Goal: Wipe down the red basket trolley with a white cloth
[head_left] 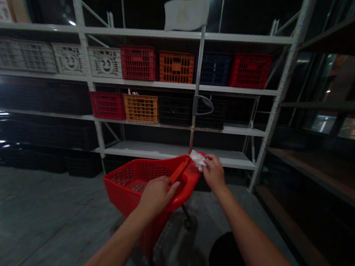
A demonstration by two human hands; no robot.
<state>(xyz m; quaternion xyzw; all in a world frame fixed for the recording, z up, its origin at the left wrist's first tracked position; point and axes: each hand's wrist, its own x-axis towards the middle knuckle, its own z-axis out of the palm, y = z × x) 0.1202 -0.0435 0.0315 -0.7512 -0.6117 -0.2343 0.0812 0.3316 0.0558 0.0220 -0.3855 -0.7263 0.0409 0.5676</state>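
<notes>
A red plastic shopping cart (121, 190) on wheels stands before me, its basket walls pierced with holes. My left hand (157, 194) is closed over the near rim of the cart, the thumb lying along its inner side. At the cart's far right corner, my right hand (214, 170) pinches a crumpled white cloth or tissue (197, 159) against the red rim. From that corner rises a grey pole (199, 68) with a looped grey handle (205, 105) and a pale flag (186, 13) at its top.
Behind the cart runs a white metal shelf rack (182, 151) holding a red crate (137, 63), an orange crate (176, 67), a yellow crate (140, 108) and several others. Dark shelving (325, 166) stands at the right. Grey floor (31, 215) spreads out at the left.
</notes>
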